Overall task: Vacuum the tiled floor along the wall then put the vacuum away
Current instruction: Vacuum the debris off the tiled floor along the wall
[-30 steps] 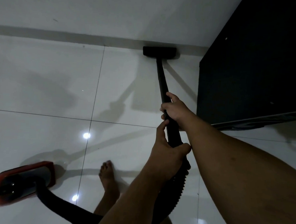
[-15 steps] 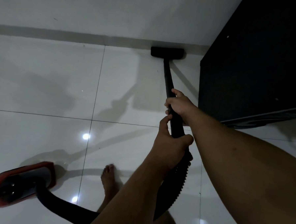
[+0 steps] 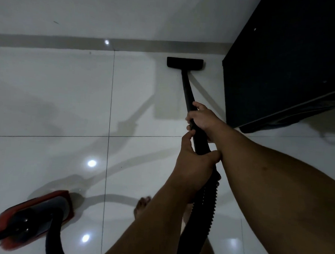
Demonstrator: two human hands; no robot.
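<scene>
The black vacuum wand [image 3: 187,93] slants from my hands down to its flat black floor head [image 3: 184,63], which rests on the white tiled floor [image 3: 67,94] just in front of the grey skirting [image 3: 50,41]. My right hand [image 3: 201,118] grips the wand higher up. My left hand [image 3: 194,167] is closed around the wand where the ribbed black hose [image 3: 203,212] begins. The hose loops back to the red and black vacuum body [image 3: 35,217] at the lower left.
A tall black cabinet [image 3: 286,71] stands against the wall right of the floor head. My bare foot [image 3: 142,205] is on the tile below my arms. A thin cord leaves the vacuum body at the bottom left corner.
The floor head has slid right along the skirting toward the black cabinet, and both hands moved right with the wand. The vacuum body looks shifted and blurred.
</scene>
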